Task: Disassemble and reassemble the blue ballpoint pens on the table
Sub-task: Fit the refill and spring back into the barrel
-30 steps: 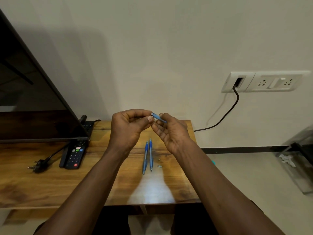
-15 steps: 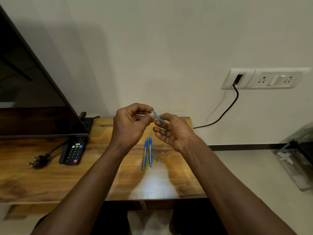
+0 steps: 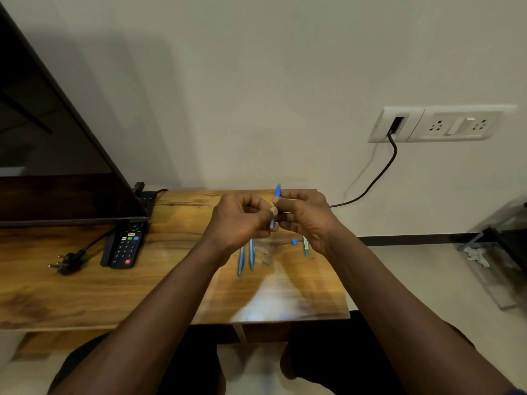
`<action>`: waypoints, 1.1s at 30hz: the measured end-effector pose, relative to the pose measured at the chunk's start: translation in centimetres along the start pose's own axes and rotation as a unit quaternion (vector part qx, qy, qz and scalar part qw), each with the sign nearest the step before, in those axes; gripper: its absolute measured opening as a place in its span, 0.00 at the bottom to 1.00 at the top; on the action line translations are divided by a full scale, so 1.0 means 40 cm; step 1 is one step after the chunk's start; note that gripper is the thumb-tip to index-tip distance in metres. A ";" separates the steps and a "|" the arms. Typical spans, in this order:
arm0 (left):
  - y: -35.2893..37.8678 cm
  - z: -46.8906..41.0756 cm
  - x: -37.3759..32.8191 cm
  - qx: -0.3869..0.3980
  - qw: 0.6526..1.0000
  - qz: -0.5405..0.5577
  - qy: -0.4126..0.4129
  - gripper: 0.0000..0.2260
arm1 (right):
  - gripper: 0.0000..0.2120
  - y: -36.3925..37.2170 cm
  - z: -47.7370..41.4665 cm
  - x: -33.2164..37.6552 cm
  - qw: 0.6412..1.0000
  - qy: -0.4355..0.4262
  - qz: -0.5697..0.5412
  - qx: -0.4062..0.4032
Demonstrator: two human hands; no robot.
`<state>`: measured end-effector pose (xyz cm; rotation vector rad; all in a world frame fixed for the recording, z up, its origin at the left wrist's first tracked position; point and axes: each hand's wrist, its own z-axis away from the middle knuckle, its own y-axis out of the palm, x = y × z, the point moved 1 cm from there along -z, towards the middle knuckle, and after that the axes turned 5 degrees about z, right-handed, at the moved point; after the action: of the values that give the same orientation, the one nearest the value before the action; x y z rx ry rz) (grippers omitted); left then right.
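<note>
Above the far middle of the brown wooden table [image 3: 85,295], the right hand [image 3: 305,215] grasps a slim blue plastic ballpoint pen [image 3: 277,192] nearly upright, its upper end rising past the knuckles. The left hand [image 3: 239,220], fingers curled, pinches the pen's lower end. On the table beneath the hands, two more blue pens [image 3: 251,256] lie side by side, with small metal parts [image 3: 265,263] just beside them.

One blue pen [image 3: 277,192] stood nearly upright above the tabletop's [image 3: 85,295] far edge, pinched between the left hand [image 3: 239,220] and right hand [image 3: 308,218]. Two more pens [image 3: 251,256] lay side by side toward the right edge, with tiny loose parts [image 3: 265,258] just beside them.
</note>
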<state>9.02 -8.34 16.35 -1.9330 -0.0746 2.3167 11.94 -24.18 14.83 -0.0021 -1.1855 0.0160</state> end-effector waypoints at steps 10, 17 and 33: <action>0.070 -0.034 0.133 0.010 0.987 -0.098 -0.128 0.13 | 0.08 -0.068 -0.028 -0.120 0.970 0.023 0.241 0.005; 0.119 -0.049 0.178 0.057 0.931 -0.353 -0.069 0.10 | 0.13 -0.119 -0.064 -0.165 0.858 -0.028 0.509 -0.067; 0.139 -0.081 0.216 0.047 0.886 -0.458 -0.046 0.14 | 0.24 -0.121 -0.089 -0.231 0.821 -0.032 0.566 -0.063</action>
<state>10.34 -12.88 6.67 -1.2879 -0.7019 1.6959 11.83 -29.13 4.99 -0.8359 -1.0978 0.9972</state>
